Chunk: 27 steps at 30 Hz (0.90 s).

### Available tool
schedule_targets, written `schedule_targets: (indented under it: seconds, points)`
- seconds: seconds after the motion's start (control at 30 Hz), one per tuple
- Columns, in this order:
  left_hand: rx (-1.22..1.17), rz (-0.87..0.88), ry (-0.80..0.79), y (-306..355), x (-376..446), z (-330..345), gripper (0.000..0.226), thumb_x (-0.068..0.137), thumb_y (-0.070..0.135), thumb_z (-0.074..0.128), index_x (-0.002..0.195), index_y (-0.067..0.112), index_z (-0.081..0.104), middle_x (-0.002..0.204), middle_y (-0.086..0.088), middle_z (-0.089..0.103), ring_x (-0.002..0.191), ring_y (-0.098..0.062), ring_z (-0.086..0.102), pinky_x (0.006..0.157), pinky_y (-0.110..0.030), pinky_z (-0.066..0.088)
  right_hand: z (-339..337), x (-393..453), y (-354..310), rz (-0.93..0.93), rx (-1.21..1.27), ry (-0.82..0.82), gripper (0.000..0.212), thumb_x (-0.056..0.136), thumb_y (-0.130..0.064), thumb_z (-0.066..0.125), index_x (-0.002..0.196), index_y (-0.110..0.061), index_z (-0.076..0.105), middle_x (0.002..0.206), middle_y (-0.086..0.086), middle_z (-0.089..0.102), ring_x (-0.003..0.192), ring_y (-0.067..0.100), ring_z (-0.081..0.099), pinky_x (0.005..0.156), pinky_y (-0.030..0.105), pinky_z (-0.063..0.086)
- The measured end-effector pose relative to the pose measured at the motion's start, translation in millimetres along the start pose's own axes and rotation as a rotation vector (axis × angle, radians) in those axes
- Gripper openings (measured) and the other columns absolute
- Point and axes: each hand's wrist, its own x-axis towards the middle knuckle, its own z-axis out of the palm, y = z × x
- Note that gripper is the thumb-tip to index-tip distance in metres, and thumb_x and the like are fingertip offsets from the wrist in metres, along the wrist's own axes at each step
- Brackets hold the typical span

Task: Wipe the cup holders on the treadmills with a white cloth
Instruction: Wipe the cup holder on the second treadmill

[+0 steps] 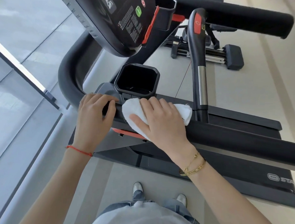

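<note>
A black square cup holder (pixel 121 76) stands open-topped on the near side of the treadmill console, just above both hands. A second cup holder (pixel 164 19) sits on the far side of the console. My right hand (pixel 161 122) lies flat with spread fingers on a folded white cloth (pixel 135 111), pressing it onto the black padded handrail (pixel 235 141) right below the near holder. My left hand (pixel 94 116) rests on the handrail's bend to the left of the cloth, its fingers curled over the bar.
The console (pixel 117 19) with a green button tilts overhead. An upright handle with a red button and chrome grip (pixel 198 63) rises to the right. A glass wall (pixel 23 64) runs along the left. The treadmill deck (pixel 241 180) and pale floor lie below.
</note>
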Motion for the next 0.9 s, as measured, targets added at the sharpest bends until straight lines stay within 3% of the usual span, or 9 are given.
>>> schedule_targets:
  seconds: [0.3,0.53,0.63,0.9]
  points:
    - [-0.069,0.125,-0.073,75,-11,29,0.018,0.099,0.013,0.054,0.105,0.015,0.071,0.102,0.007,0.067,0.102,-0.019,0.056,0.09,-0.043,0.045,-15,-40,57,0.015,-0.005,0.006,0.053,0.101,-0.057,0.028,0.105,-0.014,0.059,0.083,0.001,0.055,0.072,0.021,0.045,0.068,0.034,0.039]
    - [-0.041,0.188,-0.145,132,-26,66,0.018,0.098,0.017,0.053,0.103,0.019,0.071,0.097,0.009,0.069,0.096,-0.015,0.057,0.092,-0.03,0.038,-33,-84,120,0.044,-0.008,-0.008,0.054,0.102,-0.057,0.026,0.106,-0.015,0.06,0.087,0.001,0.056,0.074,0.022,0.046,0.07,0.036,0.042]
    - [-0.045,0.208,-0.159,157,-30,83,0.017,0.097,0.017,0.054,0.102,0.017,0.07,0.095,0.007,0.069,0.091,-0.018,0.06,0.089,-0.038,0.044,-38,-100,145,0.039,0.005,-0.007,0.056,0.101,-0.058,0.024,0.107,-0.015,0.06,0.089,0.001,0.057,0.074,0.023,0.047,0.069,0.036,0.042]
    - [-0.063,0.242,-0.204,231,-45,132,0.021,0.098,0.021,0.051,0.103,0.018,0.071,0.096,0.007,0.07,0.089,-0.018,0.062,0.09,-0.04,0.045,-54,-154,225,0.146,-0.041,0.033,0.056,0.1,-0.059,0.027,0.094,-0.014,0.061,0.077,0.001,0.056,0.07,0.023,0.046,0.067,0.038,0.042]
